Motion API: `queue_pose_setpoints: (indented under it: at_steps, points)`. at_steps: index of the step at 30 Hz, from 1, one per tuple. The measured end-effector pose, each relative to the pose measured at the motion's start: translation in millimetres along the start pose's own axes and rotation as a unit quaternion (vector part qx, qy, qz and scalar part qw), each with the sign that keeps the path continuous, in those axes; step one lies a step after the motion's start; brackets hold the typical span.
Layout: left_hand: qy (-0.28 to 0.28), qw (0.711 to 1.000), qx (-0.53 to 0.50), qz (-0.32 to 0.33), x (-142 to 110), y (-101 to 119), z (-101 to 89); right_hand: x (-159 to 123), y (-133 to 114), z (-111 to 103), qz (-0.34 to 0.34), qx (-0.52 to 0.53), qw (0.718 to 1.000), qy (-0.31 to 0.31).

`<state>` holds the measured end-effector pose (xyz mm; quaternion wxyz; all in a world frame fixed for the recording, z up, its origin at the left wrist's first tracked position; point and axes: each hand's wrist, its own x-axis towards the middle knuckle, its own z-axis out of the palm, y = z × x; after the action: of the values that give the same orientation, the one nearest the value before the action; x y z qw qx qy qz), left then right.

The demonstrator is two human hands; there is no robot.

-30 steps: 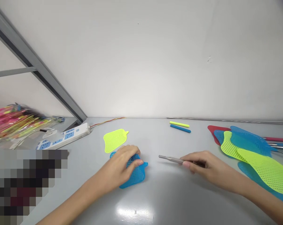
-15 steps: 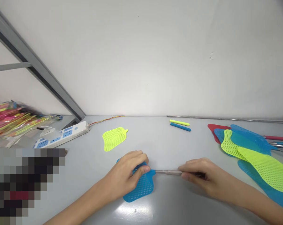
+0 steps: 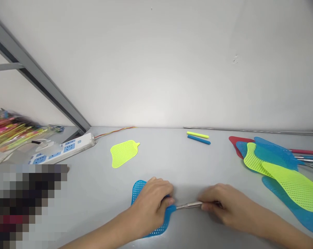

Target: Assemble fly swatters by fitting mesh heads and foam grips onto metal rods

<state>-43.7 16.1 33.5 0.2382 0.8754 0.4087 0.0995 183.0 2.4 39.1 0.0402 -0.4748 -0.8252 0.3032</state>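
My left hand (image 3: 148,207) presses on and grips a blue perforated plastic fly swatter head (image 3: 137,191), covering its middle. My right hand (image 3: 224,204) is shut around a slim metal handle (image 3: 189,205). The handle's tip meets the blue head's short neck, close to my left thumb. The join itself is partly hidden by my fingers. A lime-yellow swatter head (image 3: 124,153) lies flat beyond my left hand. Farther back lie a yellow plastic sleeve (image 3: 197,135) and a blue one (image 3: 198,139).
At right lies an overlapping pile of red, blue and yellow swatters (image 3: 276,166) with metal handles. A white power strip (image 3: 63,152) with a wire sits at back left, beside a bag of colourful items (image 3: 13,135). A blurred patch (image 3: 24,204) covers the lower left.
The handle has swung from pointing left at a distance to meeting the blue head's neck. Both hands and the blue head have moved nearer to me.
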Motion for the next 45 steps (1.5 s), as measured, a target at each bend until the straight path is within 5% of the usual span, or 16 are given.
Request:
queue_pose_setpoints:
  at_steps: [13, 20, 25, 29, 35, 40, 45]
  points:
    - [-0.006, 0.999, -0.025, -0.037, 2, 6, 3.1, 1, 1, 12, 0.134, 0.213, 0.966, -0.049]
    - [0.001, 1.0, 0.014, -0.008, 16, 4, -1.1, 11, 10, 5, 0.087, 0.252, 0.961, -0.079]
    - [0.013, 1.0, 0.001, 0.002, 35, -11, -0.1, 36, 32, -20, 0.054, 0.134, 0.985, 0.096]
    - [0.021, 1.0, -0.013, -0.006, 36, -21, 2.9, 65, 71, -42, 0.105, 0.068, 0.965, 0.232]
    - [0.03, 0.999, -0.016, -0.003, 27, -37, -7.1, 90, 109, -46, 0.153, 0.01, 0.949, 0.275]
    - [0.036, 0.999, -0.014, -0.015, 19, -44, -19.8, 66, 96, -45, 0.124, 0.003, 0.962, 0.243]
    - [0.009, 0.999, 0.004, 0.033, 24, -22, -15.9, 16, 83, -41, 0.085, 0.029, 0.983, 0.159]
